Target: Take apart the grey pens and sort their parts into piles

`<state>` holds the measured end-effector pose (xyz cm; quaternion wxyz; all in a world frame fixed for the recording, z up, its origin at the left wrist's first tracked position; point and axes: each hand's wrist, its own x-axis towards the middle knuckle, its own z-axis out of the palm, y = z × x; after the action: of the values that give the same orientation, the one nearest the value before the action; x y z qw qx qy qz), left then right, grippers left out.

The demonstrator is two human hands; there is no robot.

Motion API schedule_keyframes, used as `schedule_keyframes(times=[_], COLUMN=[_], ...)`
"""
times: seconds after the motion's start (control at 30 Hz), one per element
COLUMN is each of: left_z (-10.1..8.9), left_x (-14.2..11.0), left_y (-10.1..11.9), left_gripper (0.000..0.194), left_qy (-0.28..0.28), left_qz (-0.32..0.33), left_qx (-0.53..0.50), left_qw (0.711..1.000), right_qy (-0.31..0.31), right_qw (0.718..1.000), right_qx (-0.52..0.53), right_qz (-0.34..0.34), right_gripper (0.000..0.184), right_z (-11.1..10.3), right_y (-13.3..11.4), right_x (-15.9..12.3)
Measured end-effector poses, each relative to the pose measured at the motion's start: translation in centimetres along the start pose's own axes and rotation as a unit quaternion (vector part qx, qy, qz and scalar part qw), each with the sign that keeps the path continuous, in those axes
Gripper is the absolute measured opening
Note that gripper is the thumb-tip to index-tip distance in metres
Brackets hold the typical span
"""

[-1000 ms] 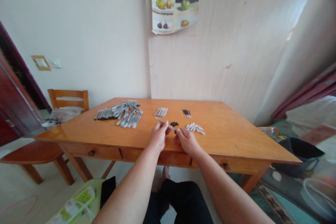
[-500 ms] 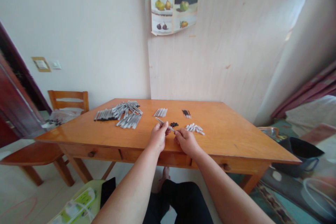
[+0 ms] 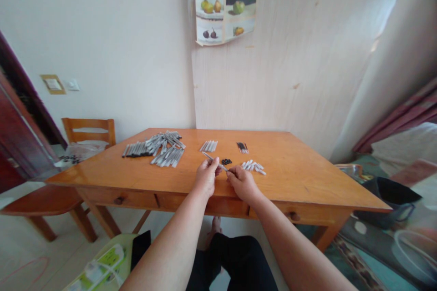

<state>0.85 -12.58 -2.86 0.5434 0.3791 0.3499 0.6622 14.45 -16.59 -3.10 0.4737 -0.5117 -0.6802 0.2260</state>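
- The counter (image 3: 300,177) is smooth, glossy orange-brown wood, with straight edges and round-knobbed drawers along its near side.
- The chair (image 3: 88,136), also wooden, has flat slats and stands by the counter's left end.
- The sheet of fruit pictures (image 3: 223,18) is thin paper, taped to the pale wall, its lower edge curling.
- The pile of pens (image 3: 167,145), grey and slender with some black ends, lies on the counter's left part, partly lined up and partly jumbled.
- The left hand (image 3: 206,175) has its fingers closed around the middle of the slim pen.
- The right hand (image 3: 244,181) has its thumb and fingers pinched together on the pen's near end.
- The white caps (image 3: 252,166), short tubes, lie loosely just beyond the right hand.
- The clear tubes (image 3: 209,146) lie side by side beyond the left hand.
- The dark sticks (image 3: 242,147), thin and straight, lie beyond the caps.
- The slim pen (image 3: 209,156), greyish and straight, slants between both hands above the counter.
- The black bits (image 3: 226,161), small and roundish, cluster just beyond the hands.
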Motion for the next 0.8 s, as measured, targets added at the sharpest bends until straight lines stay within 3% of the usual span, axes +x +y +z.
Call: schedule_keyframes(times=[0.23, 0.5, 0.8], left_z=[0.3, -0.1, 0.0], left_x=[-0.3, -0.9, -0.7], left_y=[0.3, 1.1, 0.5], left_gripper=[0.042, 0.036, 0.032], left_qy=[-0.002, -0.089, -0.057], left_qz=[-0.004, -0.036, -0.016], left_qx=[0.006, -0.040, -0.030], left_qw=[1.000, 0.995, 0.998], right_qy=[0.037, 0.042, 0.035], right_qw=[0.999, 0.999, 0.999], right_qx=[-0.002, 0.020, 0.007], right_qz=[0.003, 0.019, -0.001], right_gripper=[0.021, 0.022, 0.022], right_z=[-0.2, 0.0, 0.0], right_y=[-0.3, 0.2, 0.3], right_x=[-0.2, -0.1, -0.2])
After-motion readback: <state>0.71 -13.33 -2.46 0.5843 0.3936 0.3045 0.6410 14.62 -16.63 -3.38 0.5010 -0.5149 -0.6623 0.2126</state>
